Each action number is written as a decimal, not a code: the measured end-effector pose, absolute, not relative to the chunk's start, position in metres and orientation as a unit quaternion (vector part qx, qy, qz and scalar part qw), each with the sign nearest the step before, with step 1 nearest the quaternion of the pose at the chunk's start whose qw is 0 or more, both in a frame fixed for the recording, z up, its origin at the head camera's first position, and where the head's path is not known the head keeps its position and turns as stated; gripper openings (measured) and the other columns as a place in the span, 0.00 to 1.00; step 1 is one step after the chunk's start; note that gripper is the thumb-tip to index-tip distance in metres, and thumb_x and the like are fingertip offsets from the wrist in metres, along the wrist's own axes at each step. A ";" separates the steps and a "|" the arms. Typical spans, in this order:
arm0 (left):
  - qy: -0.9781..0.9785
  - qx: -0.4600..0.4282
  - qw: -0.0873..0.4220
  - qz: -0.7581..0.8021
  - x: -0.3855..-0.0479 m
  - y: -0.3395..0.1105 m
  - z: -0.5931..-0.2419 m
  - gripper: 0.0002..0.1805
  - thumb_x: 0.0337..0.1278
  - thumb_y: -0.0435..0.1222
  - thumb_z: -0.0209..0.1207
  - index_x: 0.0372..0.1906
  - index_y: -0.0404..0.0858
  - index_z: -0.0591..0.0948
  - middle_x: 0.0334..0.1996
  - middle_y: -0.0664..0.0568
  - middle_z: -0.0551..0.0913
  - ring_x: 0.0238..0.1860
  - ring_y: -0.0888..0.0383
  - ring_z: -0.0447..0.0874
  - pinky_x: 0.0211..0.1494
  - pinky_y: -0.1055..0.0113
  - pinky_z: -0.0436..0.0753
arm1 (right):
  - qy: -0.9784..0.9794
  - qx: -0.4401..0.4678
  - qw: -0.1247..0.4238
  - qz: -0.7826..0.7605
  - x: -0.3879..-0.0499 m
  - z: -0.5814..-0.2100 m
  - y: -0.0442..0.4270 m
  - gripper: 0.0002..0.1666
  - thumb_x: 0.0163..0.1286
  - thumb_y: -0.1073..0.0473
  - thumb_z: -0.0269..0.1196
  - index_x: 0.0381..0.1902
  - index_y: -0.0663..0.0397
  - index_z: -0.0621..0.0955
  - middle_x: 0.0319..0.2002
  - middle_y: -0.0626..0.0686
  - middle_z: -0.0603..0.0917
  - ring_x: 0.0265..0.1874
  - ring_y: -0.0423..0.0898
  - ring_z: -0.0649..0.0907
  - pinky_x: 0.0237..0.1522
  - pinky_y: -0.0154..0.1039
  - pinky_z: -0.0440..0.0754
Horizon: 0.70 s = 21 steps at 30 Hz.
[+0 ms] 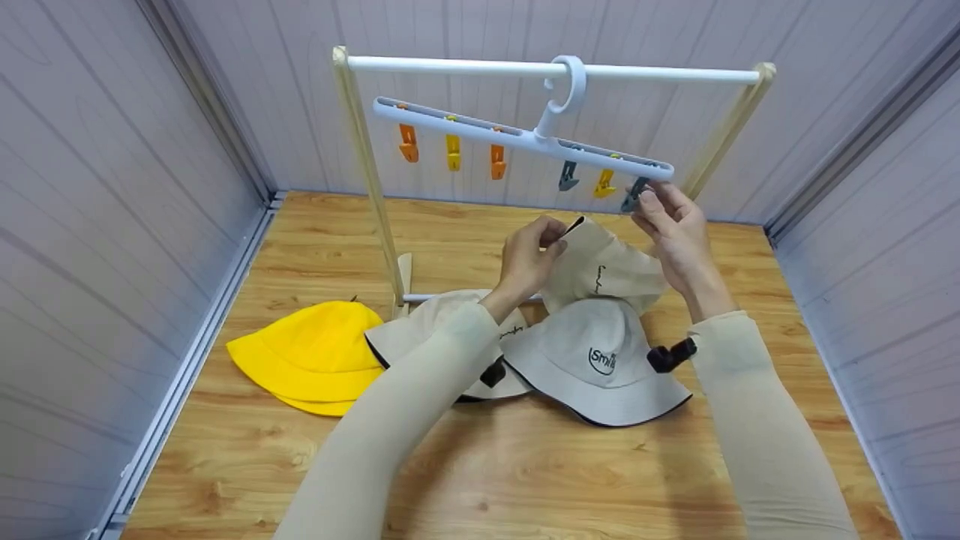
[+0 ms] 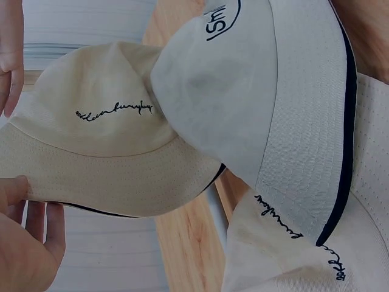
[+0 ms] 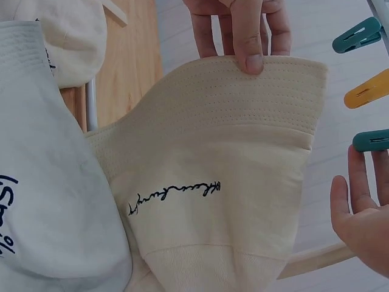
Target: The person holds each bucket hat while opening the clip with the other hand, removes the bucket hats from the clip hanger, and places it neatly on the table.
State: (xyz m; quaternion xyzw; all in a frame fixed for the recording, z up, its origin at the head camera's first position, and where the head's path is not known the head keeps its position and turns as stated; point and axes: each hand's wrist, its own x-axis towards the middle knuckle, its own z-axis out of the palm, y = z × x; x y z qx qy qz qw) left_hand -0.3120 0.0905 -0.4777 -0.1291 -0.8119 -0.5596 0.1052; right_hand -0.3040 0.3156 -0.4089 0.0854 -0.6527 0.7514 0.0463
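Observation:
My left hand [image 1: 531,255] pinches the brim of a beige bucket hat [image 1: 600,266] with dark script on its crown; the right wrist view shows the thumb over the brim. My right hand [image 1: 679,232] has its thumb and fingers at a dark green clothespin [image 1: 636,195] at the right end of a white clip hanger [image 1: 525,140]. In the right wrist view fingertips touch that clothespin [image 3: 372,140]. The hanger tilts down to the right from a white rod [image 1: 465,68]. A light grey bucket hat [image 1: 600,345] marked "Smile" overlaps the beige hat's lower part.
Left of the grey hat lie a cream bucket hat [image 1: 420,322] and a yellow hat [image 1: 307,352] on the wooden floor [image 1: 525,472]. Orange, yellow and green clothespins [image 1: 453,154] hang along the hanger. Wooden posts [image 1: 367,180] carry the rod; panelled walls [image 1: 112,225] enclose the space.

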 end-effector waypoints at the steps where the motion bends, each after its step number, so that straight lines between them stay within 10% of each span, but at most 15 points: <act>1: -0.813 -0.128 0.105 -0.559 -0.312 0.090 -0.478 0.07 0.72 0.30 0.65 0.50 0.40 0.87 0.44 0.53 0.90 0.46 0.60 0.87 0.53 0.69 0.83 | -0.653 0.089 0.046 0.751 -0.304 -0.409 0.316 0.37 0.78 0.51 0.64 0.78 0.58 0.70 0.67 0.56 0.80 0.60 0.47 0.82 0.75 0.48 0.72; 21: -0.803 -0.132 0.104 -0.572 -0.309 0.090 -0.482 0.06 0.73 0.31 0.65 0.49 0.41 0.87 0.43 0.54 0.90 0.46 0.62 0.87 0.52 0.70 0.83 | -0.648 0.119 0.037 0.752 -0.292 -0.409 0.335 0.32 0.80 0.52 0.62 0.76 0.57 0.73 0.63 0.54 0.84 0.62 0.51 0.84 0.71 0.43 0.77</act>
